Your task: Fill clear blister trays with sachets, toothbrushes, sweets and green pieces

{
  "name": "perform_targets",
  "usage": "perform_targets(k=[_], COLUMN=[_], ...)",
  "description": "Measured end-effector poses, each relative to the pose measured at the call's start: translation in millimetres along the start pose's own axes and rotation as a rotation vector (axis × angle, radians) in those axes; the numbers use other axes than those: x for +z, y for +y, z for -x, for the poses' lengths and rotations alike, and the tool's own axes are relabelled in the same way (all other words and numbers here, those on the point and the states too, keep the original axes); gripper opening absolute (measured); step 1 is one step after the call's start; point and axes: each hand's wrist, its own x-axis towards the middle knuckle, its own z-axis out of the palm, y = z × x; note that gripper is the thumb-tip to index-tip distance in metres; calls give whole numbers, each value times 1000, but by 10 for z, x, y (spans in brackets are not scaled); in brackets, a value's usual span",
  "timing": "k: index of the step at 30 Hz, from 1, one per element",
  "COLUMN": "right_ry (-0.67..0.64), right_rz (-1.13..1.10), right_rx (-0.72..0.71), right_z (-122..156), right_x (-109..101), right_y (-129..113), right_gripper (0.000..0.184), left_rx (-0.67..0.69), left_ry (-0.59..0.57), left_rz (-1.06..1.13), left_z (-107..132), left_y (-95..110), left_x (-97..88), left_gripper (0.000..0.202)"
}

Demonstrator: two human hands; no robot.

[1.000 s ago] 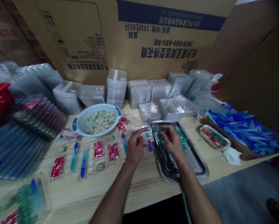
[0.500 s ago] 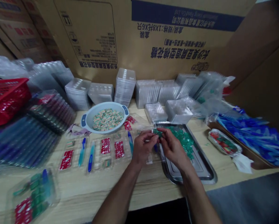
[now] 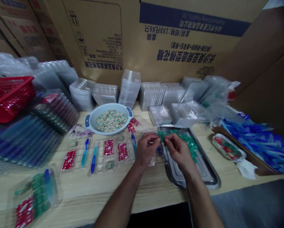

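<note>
My left hand [image 3: 146, 148] pinches a small green translucent piece [image 3: 161, 135] between thumb and fingers, above the near left edge of a metal tray [image 3: 209, 167]. From the other side my right hand [image 3: 178, 149], fingers also closed, meets the same piece at its fingertips. More green pieces [image 3: 191, 146] lie heaped in the tray. Under and left of my left hand are clear plastic trays [image 3: 100, 158] with red packets [image 3: 122, 151], blue-and-teal plastic sticks [image 3: 94, 157] and small striped pieces [image 3: 109, 165]. The tray beneath my hands is partly hidden.
A pale blue bowl [image 3: 88, 122] holds striped pieces. Stacked clear trays [image 3: 130, 87] stand along a large cardboard box [image 3: 130, 47]. To the left sit a red basket [image 3: 14, 103] and filled packs [image 3: 33, 139]; to the right, a foil container [image 3: 228, 148] and a box of blue sticks [image 3: 258, 139].
My fingertips have drawn slightly apart, and the green piece shows more plainly between them. The whole view has shifted a little; the other things stay put.
</note>
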Motion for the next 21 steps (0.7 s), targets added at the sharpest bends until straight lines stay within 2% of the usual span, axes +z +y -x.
perform_targets(k=[5, 8, 10, 13, 21], right_ry=[-7, 18, 57, 102, 92], right_rz=[-38, -30, 47, 241, 470], right_rx=[15, 21, 13, -30, -153], right_z=[-26, -19, -6, 14, 29], right_x=[21, 61, 90, 131, 198], right_y=[56, 22, -38, -150, -250], right_gripper=[26, 25, 22, 16, 12], left_rx=[23, 5, 60, 163, 213], left_ry=[-10, 45, 78, 60, 53], left_rz=[-1, 27, -5, -83, -166], left_z=[1, 9, 17, 28, 14], left_y=[-10, -13, -10, -13, -82], left_x=[17, 38, 47, 52, 26], left_gripper=[10, 9, 7, 9, 12])
